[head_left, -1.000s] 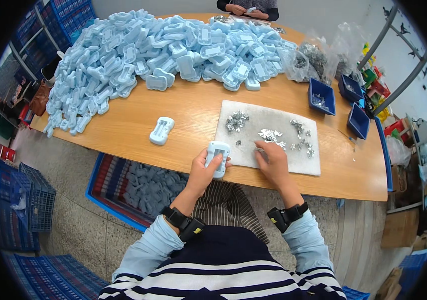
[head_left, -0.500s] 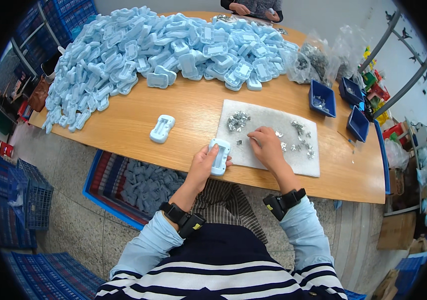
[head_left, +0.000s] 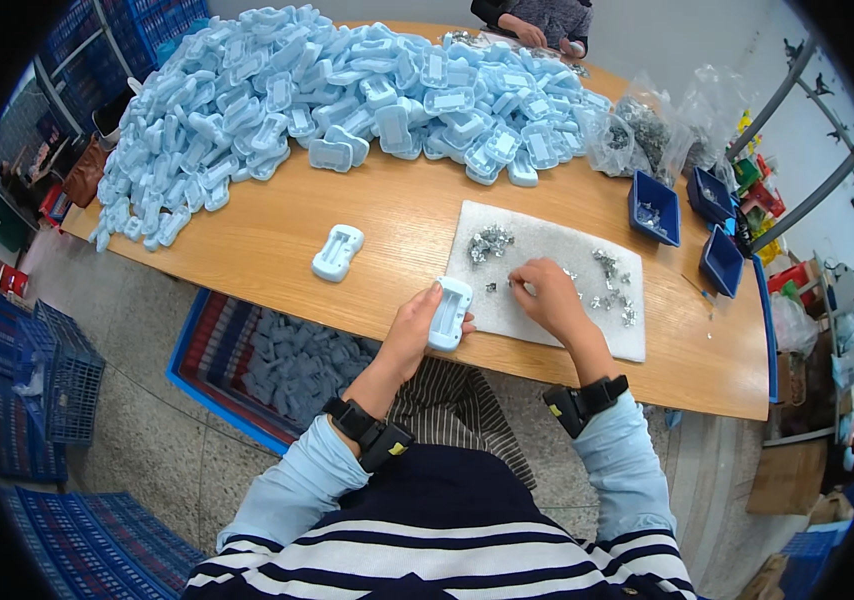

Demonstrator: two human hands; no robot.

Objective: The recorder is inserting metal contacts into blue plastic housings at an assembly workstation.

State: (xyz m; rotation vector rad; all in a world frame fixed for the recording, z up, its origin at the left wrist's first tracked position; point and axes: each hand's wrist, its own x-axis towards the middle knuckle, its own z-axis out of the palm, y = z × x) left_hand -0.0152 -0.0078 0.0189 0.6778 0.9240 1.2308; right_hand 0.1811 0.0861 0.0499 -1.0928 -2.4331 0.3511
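Note:
My left hand (head_left: 413,328) is closed around a light-blue plastic casing (head_left: 450,314), its hollow compartment turned up, just over the table's front edge. On the white mat (head_left: 557,232) my right hand (head_left: 553,298) has thumb and fingers pinched together; whatever lies between the tips is too small to make out. A single small metal piece (head_left: 491,287) rests beside those fingertips. Farther up the mat is a heap of small shiny metal pieces (head_left: 490,241), and more loose metal pieces (head_left: 607,262) are scattered on its right. Another light-blue casing (head_left: 338,252) lies alone on the wood, left of the mat.
A large pile of light-blue casings (head_left: 347,95) covers the table's far side. Blue bins (head_left: 654,208) and plastic bags of metal parts (head_left: 645,125) stand at the right. Below the front edge sits a crate of casings (head_left: 297,365). Another person's hands (head_left: 532,35) work at the far end.
The view has shifted slightly. My right hand's fingers have drawn closer together over the mat, near the single metal piece. My left hand still holds the casing, tilted a little differently.

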